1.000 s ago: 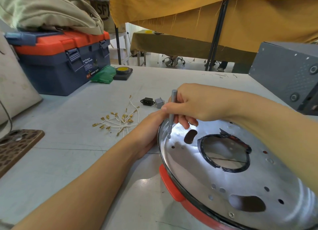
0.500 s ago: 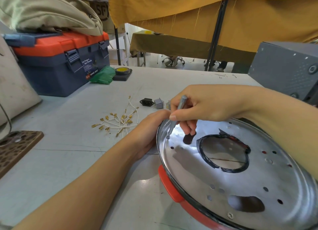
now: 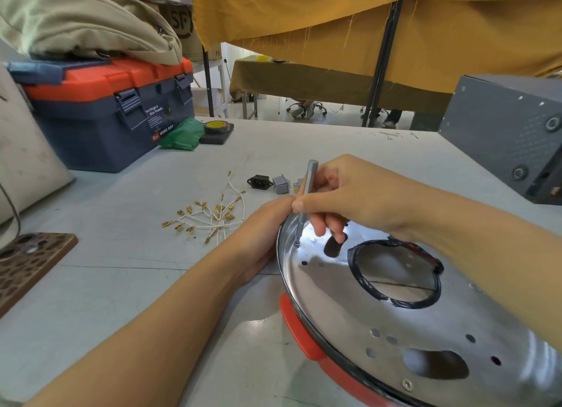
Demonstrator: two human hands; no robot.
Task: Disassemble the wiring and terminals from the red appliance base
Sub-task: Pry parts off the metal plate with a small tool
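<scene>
The red appliance base lies on the table, topped by a shiny metal plate with a round central opening and several holes. My right hand grips a slim grey screwdriver, nearly upright, its tip on a screw near the plate's left rim. My left hand rests against the base's left edge, steadying it; its fingers are mostly hidden behind the rim. A bundle of white wires with brass terminals lies loose on the table to the left.
A black power socket and a grey switch lie beyond the hands. A blue and orange toolbox stands far left, with green cloth and yellow tape beside it. A grey metal box sits at right.
The screwdriver tilted to the right half a second ago and now stands nearly upright again on the screw, with my right fingers shifted on its shaft. My left hand has stayed put.
</scene>
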